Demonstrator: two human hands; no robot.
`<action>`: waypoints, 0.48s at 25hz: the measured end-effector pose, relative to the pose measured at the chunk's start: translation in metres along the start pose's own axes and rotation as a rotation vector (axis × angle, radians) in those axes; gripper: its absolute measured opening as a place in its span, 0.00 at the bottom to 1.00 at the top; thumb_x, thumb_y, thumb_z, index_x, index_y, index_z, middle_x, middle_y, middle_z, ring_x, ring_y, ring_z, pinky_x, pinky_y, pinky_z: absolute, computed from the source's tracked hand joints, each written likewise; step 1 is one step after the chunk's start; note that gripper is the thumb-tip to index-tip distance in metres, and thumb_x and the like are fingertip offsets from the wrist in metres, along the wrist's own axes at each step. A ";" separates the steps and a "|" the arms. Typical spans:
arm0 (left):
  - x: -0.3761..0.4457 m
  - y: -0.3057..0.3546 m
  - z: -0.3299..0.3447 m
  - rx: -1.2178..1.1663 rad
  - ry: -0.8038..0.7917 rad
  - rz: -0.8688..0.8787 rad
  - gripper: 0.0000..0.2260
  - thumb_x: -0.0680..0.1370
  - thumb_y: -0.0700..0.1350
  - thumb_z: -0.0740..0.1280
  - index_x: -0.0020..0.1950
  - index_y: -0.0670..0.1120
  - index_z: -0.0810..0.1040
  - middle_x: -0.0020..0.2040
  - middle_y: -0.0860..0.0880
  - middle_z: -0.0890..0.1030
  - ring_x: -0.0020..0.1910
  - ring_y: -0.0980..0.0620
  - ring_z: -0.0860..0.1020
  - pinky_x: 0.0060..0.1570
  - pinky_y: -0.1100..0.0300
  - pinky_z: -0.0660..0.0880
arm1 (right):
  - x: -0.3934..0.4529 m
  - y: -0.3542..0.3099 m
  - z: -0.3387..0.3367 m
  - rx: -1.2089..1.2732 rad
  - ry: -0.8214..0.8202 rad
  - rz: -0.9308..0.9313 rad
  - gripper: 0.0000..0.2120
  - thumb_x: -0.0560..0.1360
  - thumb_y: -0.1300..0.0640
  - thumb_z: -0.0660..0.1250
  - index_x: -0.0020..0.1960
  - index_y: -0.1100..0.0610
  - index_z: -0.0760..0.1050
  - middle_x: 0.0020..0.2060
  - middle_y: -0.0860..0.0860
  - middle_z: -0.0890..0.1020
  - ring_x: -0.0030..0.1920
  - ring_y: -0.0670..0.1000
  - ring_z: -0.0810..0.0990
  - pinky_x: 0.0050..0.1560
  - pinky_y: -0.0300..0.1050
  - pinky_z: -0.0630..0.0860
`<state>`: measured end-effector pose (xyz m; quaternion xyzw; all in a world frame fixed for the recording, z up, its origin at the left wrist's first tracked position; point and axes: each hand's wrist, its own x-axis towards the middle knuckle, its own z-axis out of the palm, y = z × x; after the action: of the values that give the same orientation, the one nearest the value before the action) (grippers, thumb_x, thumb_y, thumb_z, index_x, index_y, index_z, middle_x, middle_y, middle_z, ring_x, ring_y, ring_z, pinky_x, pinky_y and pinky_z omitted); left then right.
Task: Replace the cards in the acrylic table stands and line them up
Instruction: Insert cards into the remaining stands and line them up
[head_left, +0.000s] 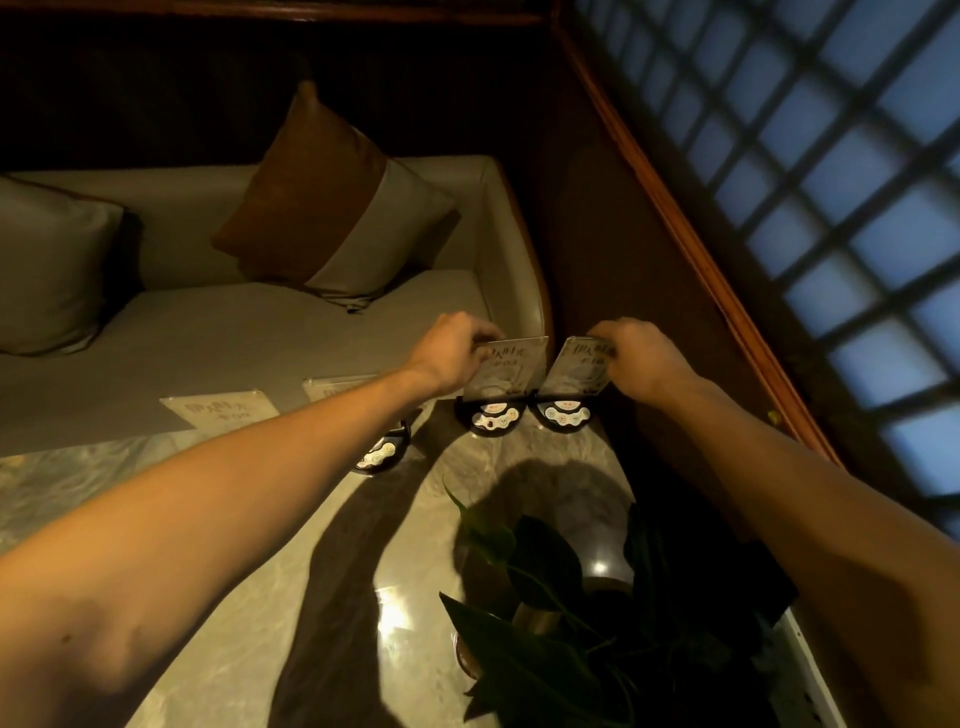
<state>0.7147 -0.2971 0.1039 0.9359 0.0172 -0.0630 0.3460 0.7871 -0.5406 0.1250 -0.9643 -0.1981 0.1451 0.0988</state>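
Two acrylic stands hold printed cards upright, faces toward me, bases touching; my left hand and right hand pinch their top edges

Both bare forearms reach forward, stretched out nearly straight and converging toward the far edge. The left hand sits with its back turned up, wrist slightly bent, fingers curled over and pinched closed at the tips. The right hand mirrors it just beside, knuckles up, fingers folded down and closed in a grip. The two hands are near each other but apart.
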 end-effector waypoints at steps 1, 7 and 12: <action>-0.001 -0.001 0.000 -0.013 0.011 -0.002 0.13 0.80 0.40 0.67 0.64 0.46 0.81 0.60 0.48 0.84 0.61 0.51 0.80 0.60 0.60 0.73 | 0.000 0.001 0.000 0.009 0.005 -0.003 0.20 0.79 0.65 0.64 0.69 0.56 0.74 0.64 0.56 0.78 0.64 0.57 0.77 0.63 0.57 0.78; -0.004 -0.001 0.001 -0.047 0.038 0.025 0.13 0.80 0.41 0.68 0.64 0.46 0.82 0.60 0.48 0.84 0.60 0.51 0.81 0.64 0.55 0.75 | 0.000 0.001 0.004 0.035 0.065 -0.014 0.16 0.80 0.64 0.63 0.65 0.56 0.77 0.60 0.56 0.82 0.60 0.56 0.80 0.59 0.54 0.79; -0.007 0.005 0.005 -0.061 0.055 0.025 0.13 0.80 0.42 0.67 0.65 0.45 0.81 0.61 0.47 0.84 0.60 0.51 0.80 0.61 0.59 0.73 | -0.002 -0.001 0.002 0.043 0.030 -0.014 0.15 0.81 0.62 0.62 0.66 0.55 0.77 0.60 0.55 0.82 0.60 0.55 0.80 0.59 0.54 0.79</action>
<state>0.7075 -0.3035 0.1044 0.9265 0.0169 -0.0326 0.3745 0.7841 -0.5406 0.1240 -0.9627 -0.2004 0.1339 0.1234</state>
